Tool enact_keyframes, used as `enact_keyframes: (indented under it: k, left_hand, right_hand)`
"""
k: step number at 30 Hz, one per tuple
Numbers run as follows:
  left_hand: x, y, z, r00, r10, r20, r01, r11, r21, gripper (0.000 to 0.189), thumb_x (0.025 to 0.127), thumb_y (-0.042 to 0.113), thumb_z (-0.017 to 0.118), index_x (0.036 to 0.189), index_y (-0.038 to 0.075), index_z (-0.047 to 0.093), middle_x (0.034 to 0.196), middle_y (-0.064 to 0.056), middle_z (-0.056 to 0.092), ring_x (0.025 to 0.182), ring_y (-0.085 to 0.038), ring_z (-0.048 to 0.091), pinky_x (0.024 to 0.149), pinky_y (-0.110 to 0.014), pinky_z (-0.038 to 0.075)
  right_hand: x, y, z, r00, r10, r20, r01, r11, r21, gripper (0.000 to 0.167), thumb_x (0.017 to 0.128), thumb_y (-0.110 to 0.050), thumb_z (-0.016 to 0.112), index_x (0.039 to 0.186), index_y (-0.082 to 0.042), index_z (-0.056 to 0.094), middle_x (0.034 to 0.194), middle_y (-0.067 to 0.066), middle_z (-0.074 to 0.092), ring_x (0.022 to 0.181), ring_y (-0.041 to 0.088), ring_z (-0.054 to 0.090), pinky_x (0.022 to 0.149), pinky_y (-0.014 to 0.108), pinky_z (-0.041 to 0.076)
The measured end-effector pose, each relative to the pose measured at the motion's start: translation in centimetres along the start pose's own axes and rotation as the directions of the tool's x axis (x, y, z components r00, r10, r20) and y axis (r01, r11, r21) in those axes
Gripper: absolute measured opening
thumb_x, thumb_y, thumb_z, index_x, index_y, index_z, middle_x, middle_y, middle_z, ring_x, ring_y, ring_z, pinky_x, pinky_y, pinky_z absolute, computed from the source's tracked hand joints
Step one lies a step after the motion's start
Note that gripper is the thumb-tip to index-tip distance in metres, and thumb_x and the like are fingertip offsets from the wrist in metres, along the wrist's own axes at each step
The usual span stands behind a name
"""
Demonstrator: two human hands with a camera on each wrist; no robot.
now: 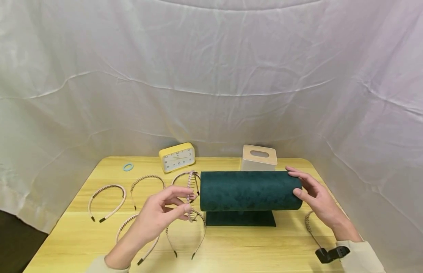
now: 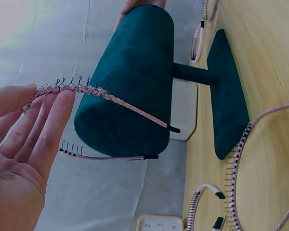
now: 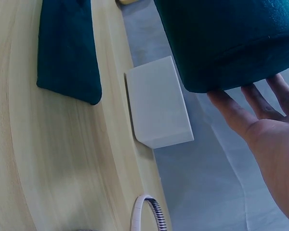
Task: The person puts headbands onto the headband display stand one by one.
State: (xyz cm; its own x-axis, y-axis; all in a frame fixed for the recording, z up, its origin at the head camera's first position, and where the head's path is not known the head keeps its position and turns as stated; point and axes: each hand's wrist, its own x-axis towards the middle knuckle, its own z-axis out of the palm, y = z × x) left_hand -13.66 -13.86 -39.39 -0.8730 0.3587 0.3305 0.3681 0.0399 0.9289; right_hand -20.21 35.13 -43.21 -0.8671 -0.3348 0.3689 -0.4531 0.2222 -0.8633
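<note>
My left hand (image 1: 158,212) pinches a pink braided headband (image 2: 135,109) with small wire teeth between thumb and fingers. The headband stands upright just off the left end of a dark green velvet roll stand (image 1: 249,191), its two arms pointing toward the roll in the left wrist view. At the roll's other end, my right hand (image 1: 318,201) rests its fingertips (image 3: 224,103) against the end, fingers fairly straight. Whether the headband touches the roll cannot be told.
Several more headbands lie on the wooden table, among them a pale one (image 1: 122,195) at left and one (image 1: 310,227) under the right forearm. A light blue ring (image 1: 128,167), a yellow clock (image 1: 177,157) and a tissue box (image 1: 259,155) sit at the back, before a pale curtain.
</note>
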Motion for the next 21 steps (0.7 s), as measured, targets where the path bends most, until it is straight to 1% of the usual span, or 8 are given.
enact_keyframes:
  k: [4, 7, 10, 13, 15, 18, 21]
  left_hand:
    - [0.4, 0.0, 0.6, 1.0, 0.014, 0.007, -0.014, 1.0, 0.01, 0.034, 0.103, 0.004, 0.074, 0.136, 0.001, 0.069, 0.127, -0.024, 0.075, 0.089, -0.026, 0.08, 0.077, -0.045, 0.07]
    - [0.9, 0.0, 1.1, 1.0, -0.004, 0.008, 0.003, 0.999, 0.036, 0.036, 0.103, 0.008, 0.076, 0.137, 0.005, 0.069, 0.129, -0.021, 0.076, 0.091, -0.022, 0.08, 0.078, -0.042, 0.07]
    - [1.5, -0.2, 1.5, 1.0, -0.007, 0.006, 0.007, 0.999, 0.053, 0.036, 0.102, 0.011, 0.077, 0.138, 0.008, 0.07, 0.128, -0.018, 0.077, 0.092, -0.022, 0.081, 0.078, -0.04, 0.07]
    - [2.0, -0.5, 1.7, 1.0, 0.001, 0.011, -0.002, 0.999, 0.051, 0.036, 0.102, 0.009, 0.077, 0.138, 0.008, 0.07, 0.128, -0.018, 0.077, 0.092, -0.023, 0.081, 0.078, -0.04, 0.07]
    - [2.3, -0.6, 1.8, 1.0, -0.011, 0.016, 0.01, 0.999, 0.049, 0.037, 0.103, 0.01, 0.077, 0.139, 0.008, 0.069, 0.128, -0.018, 0.077, 0.092, -0.023, 0.081, 0.078, -0.039, 0.07]
    - [2.8, -0.8, 1.9, 0.999, -0.044, 0.02, 0.043, 0.997, 0.059, 0.041, 0.103, 0.014, 0.077, 0.143, 0.011, 0.067, 0.13, -0.015, 0.077, 0.094, -0.022, 0.081, 0.078, -0.039, 0.07]
    - [3.1, -0.9, 1.9, 0.996, -0.083, 0.014, 0.082, 0.993, 0.083, 0.044, 0.103, 0.018, 0.078, 0.146, 0.017, 0.066, 0.131, -0.01, 0.077, 0.095, -0.019, 0.081, 0.078, -0.038, 0.07]
  right_hand:
    - [0.0, 0.0, 0.0, 1.0, 0.002, -0.002, -0.002, 1.0, -0.004, 0.051, 0.108, 0.01, 0.053, 0.158, 0.004, 0.046, 0.174, 0.003, 0.041, 0.149, 0.0, 0.048, 0.109, 0.013, 0.05]
    - [0.0, 0.0, 0.0, 1.0, 0.001, -0.003, -0.001, 1.0, -0.002, 0.051, 0.108, 0.01, 0.053, 0.158, 0.004, 0.046, 0.174, 0.003, 0.042, 0.148, 0.001, 0.049, 0.108, 0.013, 0.05]
    - [0.0, 0.0, 0.0, 1.0, 0.002, -0.003, -0.002, 1.0, 0.001, 0.051, 0.108, 0.01, 0.053, 0.158, 0.004, 0.046, 0.174, 0.001, 0.042, 0.148, 0.001, 0.05, 0.108, 0.013, 0.051]
    - [0.0, 0.1, 0.0, 1.0, 0.003, -0.001, -0.003, 1.0, 0.002, 0.051, 0.108, 0.01, 0.052, 0.159, 0.004, 0.046, 0.174, 0.001, 0.042, 0.148, 0.001, 0.05, 0.108, 0.013, 0.051]
    - [-0.1, 0.1, 0.0, 1.0, 0.001, -0.001, -0.001, 1.0, 0.001, 0.051, 0.108, 0.01, 0.052, 0.159, 0.004, 0.046, 0.174, 0.001, 0.042, 0.148, 0.001, 0.05, 0.108, 0.013, 0.05]
    - [-0.1, 0.2, 0.0, 1.0, -0.001, -0.002, 0.001, 1.0, 0.0, 0.051, 0.108, 0.01, 0.052, 0.159, 0.004, 0.046, 0.174, 0.002, 0.041, 0.148, 0.001, 0.05, 0.108, 0.013, 0.05]
    - [-0.1, 0.3, 0.0, 1.0, -0.005, -0.001, 0.005, 1.0, 0.005, 0.051, 0.108, 0.01, 0.052, 0.159, 0.004, 0.046, 0.174, 0.003, 0.041, 0.149, 0.001, 0.049, 0.108, 0.013, 0.05]
